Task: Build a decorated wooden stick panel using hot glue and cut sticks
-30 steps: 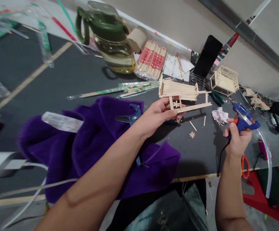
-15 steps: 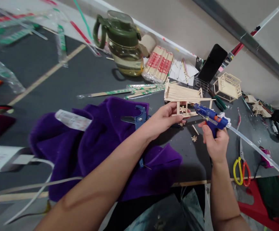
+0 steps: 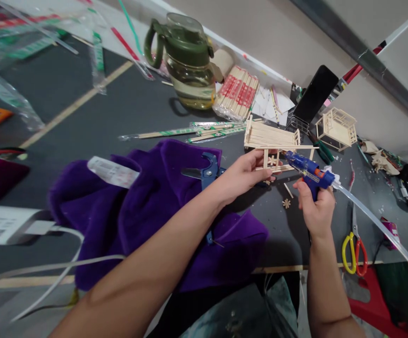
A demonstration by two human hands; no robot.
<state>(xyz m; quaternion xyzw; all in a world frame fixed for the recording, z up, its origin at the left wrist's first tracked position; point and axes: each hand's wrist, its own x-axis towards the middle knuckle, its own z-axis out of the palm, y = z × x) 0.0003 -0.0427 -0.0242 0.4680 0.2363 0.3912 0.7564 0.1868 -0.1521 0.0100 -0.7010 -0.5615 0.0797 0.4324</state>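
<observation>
- Hot-glue gun (image 3: 304, 166), right of centre: right hand (image 3: 318, 209) curled round its handle. Judged rigid, fairly light; tip presumably hot, so hold by handle only.
- Stick frame (image 3: 266, 158), centre, near side of a slatted stick model (image 3: 272, 134): left hand (image 3: 244, 171) pinches its left end, thumb against fingers. Judged very light, stiff, fragile at joints; grip at end post, lightly. Nozzle at frame; contact unclear.
- Counts: stick models, 2 (other one (image 3: 336, 129) far right); gun, 1; frame, 1; star pieces, 1 within frame, at least 1 loose (image 3: 286, 203) nearer.
</observation>
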